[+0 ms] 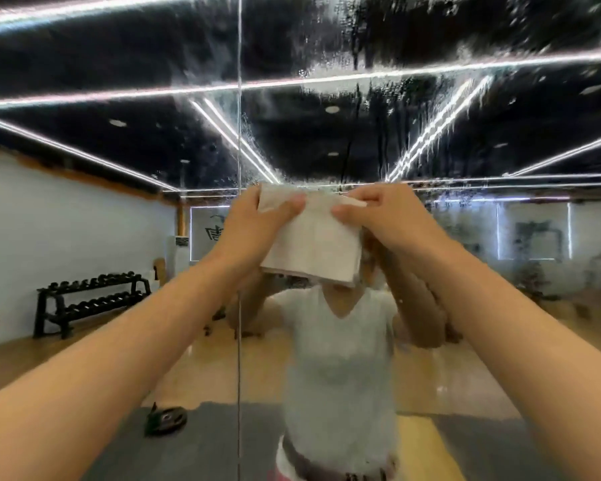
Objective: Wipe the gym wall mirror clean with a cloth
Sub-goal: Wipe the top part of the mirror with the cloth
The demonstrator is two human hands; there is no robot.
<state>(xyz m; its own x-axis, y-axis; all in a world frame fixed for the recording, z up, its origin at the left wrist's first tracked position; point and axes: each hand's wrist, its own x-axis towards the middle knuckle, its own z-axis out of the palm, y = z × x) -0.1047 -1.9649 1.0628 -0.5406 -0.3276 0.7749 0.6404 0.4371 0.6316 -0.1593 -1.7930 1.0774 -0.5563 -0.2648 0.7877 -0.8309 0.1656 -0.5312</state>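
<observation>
**Item:** folded white cloth (313, 244), rectangular, held up before the large wall mirror (413, 109), between the two hands.

**Left hand** (254, 223): grasps the cloth's upper left corner, thumb across the near face, fingers behind.

**Right hand** (382, 216): pinches the upper right edge, thumb on the near face. The cloth hangs below both hands. Whether it touches the glass cannot be told.

**Mirror surface:** wet streaks and smeared droplets above both hands, heaviest above the right hand. A thin vertical seam (239, 98) runs top to bottom just left of the left hand.

**Reflections:**
- person in a white T-shirt (337, 359) below the cloth, head hidden by it
- black two-tier dumbbell rack (91, 300), well left of and below the left hand
- black weight plate (165, 418) on the floor, beneath the left forearm
- white standing unit (177, 251), left of the left hand

**Writing:** dark wall graphic (212, 230) just left of the left hand, too blurred to read.
</observation>
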